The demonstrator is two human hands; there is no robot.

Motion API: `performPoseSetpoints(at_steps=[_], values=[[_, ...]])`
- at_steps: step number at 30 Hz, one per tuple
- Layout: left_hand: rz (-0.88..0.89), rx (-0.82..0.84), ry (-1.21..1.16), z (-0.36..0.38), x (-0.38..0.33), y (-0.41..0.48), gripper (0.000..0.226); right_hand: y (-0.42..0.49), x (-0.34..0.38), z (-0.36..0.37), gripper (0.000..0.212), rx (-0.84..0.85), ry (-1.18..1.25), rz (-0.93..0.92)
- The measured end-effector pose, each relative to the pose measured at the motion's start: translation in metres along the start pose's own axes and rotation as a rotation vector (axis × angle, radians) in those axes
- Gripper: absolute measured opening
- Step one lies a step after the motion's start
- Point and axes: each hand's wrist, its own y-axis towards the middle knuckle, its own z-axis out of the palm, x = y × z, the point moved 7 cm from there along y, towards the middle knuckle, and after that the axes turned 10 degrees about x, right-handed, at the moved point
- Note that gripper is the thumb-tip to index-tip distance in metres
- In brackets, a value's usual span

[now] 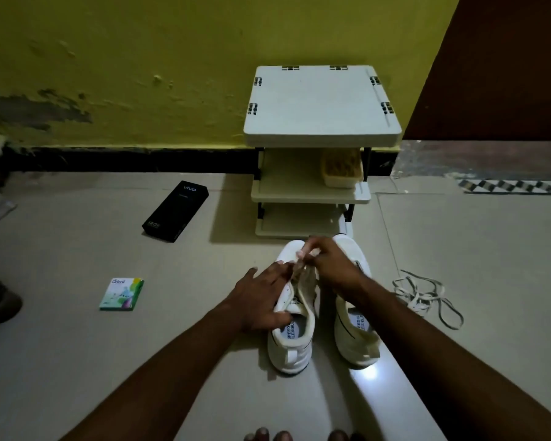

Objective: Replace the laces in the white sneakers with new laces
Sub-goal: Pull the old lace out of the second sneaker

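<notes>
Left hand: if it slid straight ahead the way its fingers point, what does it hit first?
Most likely the right hand, which pinches the lace over the front of the left sneaker. The left hand lies on that sneaker, fingers aimed there; depth is unclear.

Two forearms (pixel 178 354) bare as far as they show, left hand (pixel 261 297) and right hand (pixel 334 265) bare, rounded knuckles, tips of bare toes (pixel 263 435) on the near side of the white sneakers (pixel 291 351)
</notes>
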Motion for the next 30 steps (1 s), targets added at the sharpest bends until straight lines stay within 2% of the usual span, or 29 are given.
performPoseSetpoints(at_steps=[1, 2, 3, 6, 8, 10, 12, 15, 17, 18, 20, 21, 25, 28, 30], values=[[0.002, -0.004, -0.004, 0.000, 0.000, 0.000, 0.105, -0.002, -0.004, -0.006, 0.013, -0.032, 0.224, 0.022], [0.005, -0.013, 0.004, -0.001, 0.000, 0.000, 0.105, -0.003, -0.003, -0.010, 0.015, -0.025, 0.311, 0.011], [0.007, -0.020, 0.020, 0.000, 0.000, 0.001, 0.104, -0.001, -0.002, -0.012, 0.018, -0.002, 0.215, -0.017], [0.012, -0.019, 0.029, 0.002, 0.000, 0.001, 0.101, 0.000, 0.006, -0.005, 0.020, 0.107, -0.426, -0.110], [0.011, -0.016, 0.024, 0.002, 0.000, 0.000, 0.101, 0.000, 0.011, 0.007, 0.014, 0.168, -0.704, -0.218], [-0.001, -0.006, 0.034, 0.003, 0.000, 0.000, 0.102, -0.001, 0.010, 0.017, 0.011, 0.268, -0.937, -0.230], [-0.010, 0.004, 0.053, 0.004, 0.001, 0.001, 0.104, -0.001, 0.007, 0.017, 0.011, 0.336, -1.068, -0.203], [-0.014, 0.008, 0.058, 0.006, 0.001, 0.002, 0.105, -0.002, 0.004, 0.014, 0.008, 0.352, -1.133, -0.207], [-0.012, 0.002, 0.054, 0.004, 0.000, 0.001, 0.104, -0.005, 0.009, 0.019, 0.008, 0.299, -1.165, -0.299], [-0.012, 0.004, 0.048, 0.004, 0.000, 0.002, 0.103, -0.009, 0.015, 0.019, 0.007, 0.219, -1.162, -0.382], [-0.009, 0.005, 0.026, 0.003, -0.001, 0.001, 0.102, -0.013, 0.026, 0.015, 0.008, 0.017, -1.097, -0.455], [-0.006, 0.001, 0.016, 0.002, -0.001, 0.000, 0.103, -0.011, 0.025, 0.011, 0.010, -0.050, -1.012, -0.414], [-0.008, -0.002, -0.038, 0.001, -0.001, -0.002, 0.106, -0.005, 0.010, -0.002, 0.016, -0.160, -0.221, -0.085], [-0.002, -0.005, -0.052, 0.000, -0.001, -0.003, 0.106, -0.008, 0.015, -0.023, 0.019, -0.274, 0.278, -0.046], [0.001, -0.017, -0.030, 0.002, 0.001, -0.002, 0.104, -0.007, 0.014, -0.033, 0.022, -0.274, 0.584, -0.050]])
